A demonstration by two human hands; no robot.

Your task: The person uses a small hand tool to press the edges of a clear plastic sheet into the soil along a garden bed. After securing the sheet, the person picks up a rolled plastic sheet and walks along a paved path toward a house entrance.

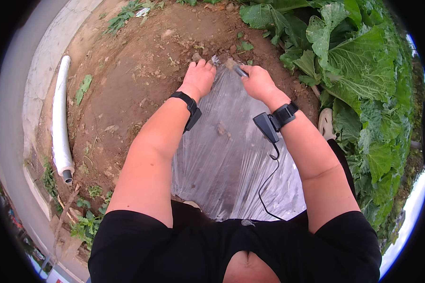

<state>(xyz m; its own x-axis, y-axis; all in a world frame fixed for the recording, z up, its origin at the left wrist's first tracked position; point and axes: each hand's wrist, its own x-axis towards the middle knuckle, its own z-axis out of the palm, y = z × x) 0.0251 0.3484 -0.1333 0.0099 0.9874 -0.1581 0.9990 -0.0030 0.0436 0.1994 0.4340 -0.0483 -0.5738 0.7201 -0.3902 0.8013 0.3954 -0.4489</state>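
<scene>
Clear plastic film (223, 148) lies stretched over the soil, gathered to a narrow end at the top between both hands. My left hand (199, 78) is at the left edge of that gathered end, its fingers low to the soil; whether they pinch the film cannot be told. My right hand (258, 83) grips a small tool by its grey handle (241, 71). The tool's soil-coated head (230, 64) rests at the film's narrow end; its exact kind is unclear. Both wrists wear black straps with devices.
A long roll of plastic film (61, 113) lies on the bare soil (117, 88) at the left, beside a concrete edge (44, 53). Large leafy plants (361, 78) crowd the right side. A light-coloured shoe (326, 123) shows beside them. A thin cable (260, 194) hangs over the film.
</scene>
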